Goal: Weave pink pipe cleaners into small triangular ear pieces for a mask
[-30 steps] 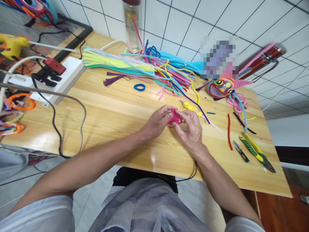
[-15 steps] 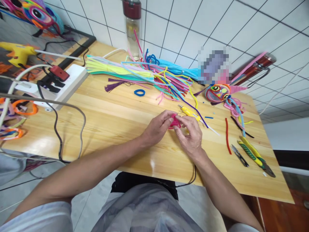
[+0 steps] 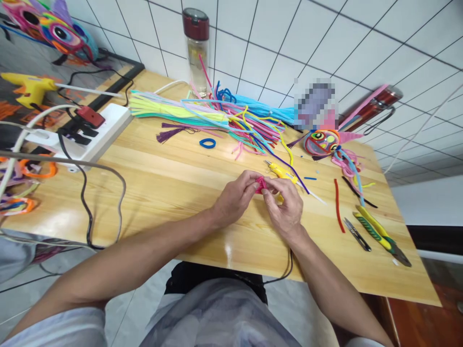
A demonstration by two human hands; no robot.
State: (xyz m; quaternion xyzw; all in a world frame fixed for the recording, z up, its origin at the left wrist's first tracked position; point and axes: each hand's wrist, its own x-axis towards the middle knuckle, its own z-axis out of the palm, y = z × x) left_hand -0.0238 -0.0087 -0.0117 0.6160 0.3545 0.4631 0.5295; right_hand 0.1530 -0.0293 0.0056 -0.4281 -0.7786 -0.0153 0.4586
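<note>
A small magenta pipe-cleaner piece (image 3: 260, 184) is pinched between both of my hands above the wooden table (image 3: 173, 178). My left hand (image 3: 235, 196) grips its left side with curled fingers. My right hand (image 3: 287, 205) pinches its right side with thumb and forefinger. Most of the piece is hidden by my fingers. A small yellow glue gun (image 3: 284, 171) lies just behind my right hand, its cord running off the table's front edge.
A heap of coloured pipe cleaners (image 3: 217, 115) lies at the back by a glass bottle (image 3: 197, 48). A pipe-cleaner mask (image 3: 321, 142), red strip (image 3: 337, 205), snips (image 3: 357, 234) and yellow-green pliers (image 3: 379, 233) lie right. A power strip (image 3: 90, 130), cables and large yellow glue gun (image 3: 31, 89) are left.
The magenta piece has been squeezed smaller between my fingers and shows less than before. My hands stay at the same spot; the camera tilted slightly upward.
</note>
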